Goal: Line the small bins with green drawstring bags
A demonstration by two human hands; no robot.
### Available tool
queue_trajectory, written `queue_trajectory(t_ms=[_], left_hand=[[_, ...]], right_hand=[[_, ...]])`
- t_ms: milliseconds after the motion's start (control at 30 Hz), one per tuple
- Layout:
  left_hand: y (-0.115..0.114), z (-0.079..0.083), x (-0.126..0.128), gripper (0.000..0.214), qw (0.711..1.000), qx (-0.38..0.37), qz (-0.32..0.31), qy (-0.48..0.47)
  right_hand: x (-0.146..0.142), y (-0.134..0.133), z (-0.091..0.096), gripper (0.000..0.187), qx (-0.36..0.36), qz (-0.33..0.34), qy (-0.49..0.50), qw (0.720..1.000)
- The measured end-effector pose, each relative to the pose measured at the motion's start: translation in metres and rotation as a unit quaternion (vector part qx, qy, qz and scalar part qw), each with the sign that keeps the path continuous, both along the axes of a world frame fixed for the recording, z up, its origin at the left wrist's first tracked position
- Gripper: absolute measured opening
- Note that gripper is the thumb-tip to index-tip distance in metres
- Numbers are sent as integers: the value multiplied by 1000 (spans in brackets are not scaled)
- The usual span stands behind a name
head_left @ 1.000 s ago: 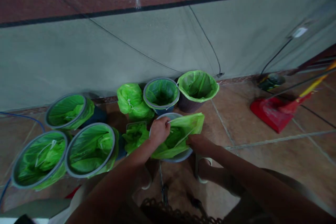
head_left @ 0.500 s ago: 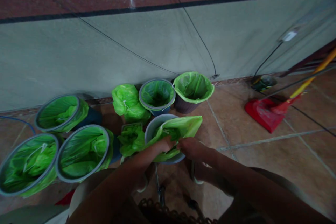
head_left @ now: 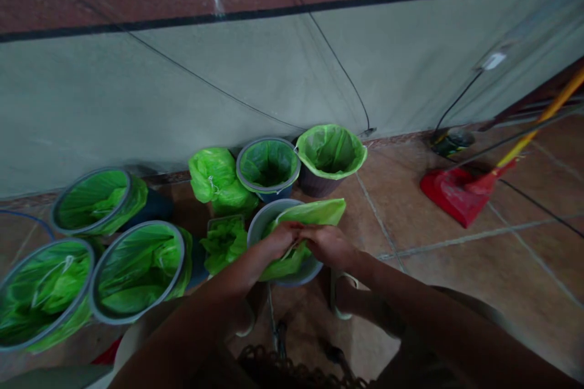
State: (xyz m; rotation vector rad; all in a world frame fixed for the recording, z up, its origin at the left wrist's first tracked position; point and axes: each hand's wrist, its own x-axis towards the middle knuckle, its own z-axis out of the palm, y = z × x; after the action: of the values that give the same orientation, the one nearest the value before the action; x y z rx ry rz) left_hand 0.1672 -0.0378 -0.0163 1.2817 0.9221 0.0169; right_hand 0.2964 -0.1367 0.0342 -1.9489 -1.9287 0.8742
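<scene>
A light green plastic bag (head_left: 314, 211) sits in a pale grey bin (head_left: 261, 219) between my feet, its upper edge flaring out to the right. My left hand (head_left: 283, 239) is closed on the bag near the middle of its mouth. My right hand (head_left: 329, 244) meets it there, fingers pinching the bag too. A thin pale string hangs below the fingertips. Just left of the bin, a small basket (head_left: 225, 222) holds crumpled green bags (head_left: 224, 246).
Bins lined with green bags stand by the wall, a blue one (head_left: 269, 196) and a dark brown one (head_left: 319, 185). A knotted green bag (head_left: 219, 176) lies beside them. Several lined bins (head_left: 93, 273) stand at left. A red dustpan (head_left: 451, 194) and cables are at right.
My hands have come together over the bin, closing the gap between them and drawing the bag's mouth inward. The view has shifted slightly.
</scene>
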Motion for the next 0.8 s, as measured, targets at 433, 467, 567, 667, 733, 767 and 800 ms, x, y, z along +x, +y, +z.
queue_trajectory(t_ms=[433, 467, 567, 667, 733, 767, 800], left_hand=[[-13, 21, -18, 22, 993, -93, 63, -30], [-14, 24, -16, 19, 994, -89, 60, -32], [-15, 28, -13, 12, 994, -96, 30, -53], [-15, 23, -11, 13, 997, -57, -10, -59], [-14, 18, -12, 21, 998, -16, -33, -41], [-13, 15, -12, 24, 999, -4, -41, -31], [-12, 13, -13, 25, 999, 0, -48, -25]], right_hand=[[7, 15, 2, 32, -71, -92, -4, 993], [7, 16, 0, 32, -68, -96, 2, 993], [8, 17, -5, 31, -64, -102, 5, 993], [8, 16, -9, 29, -72, -94, -1, 993], [8, 15, -10, 27, -80, -88, -11, 993], [8, 14, -10, 26, -83, -89, -20, 992], [8, 14, -10, 25, -85, -88, -26, 992]])
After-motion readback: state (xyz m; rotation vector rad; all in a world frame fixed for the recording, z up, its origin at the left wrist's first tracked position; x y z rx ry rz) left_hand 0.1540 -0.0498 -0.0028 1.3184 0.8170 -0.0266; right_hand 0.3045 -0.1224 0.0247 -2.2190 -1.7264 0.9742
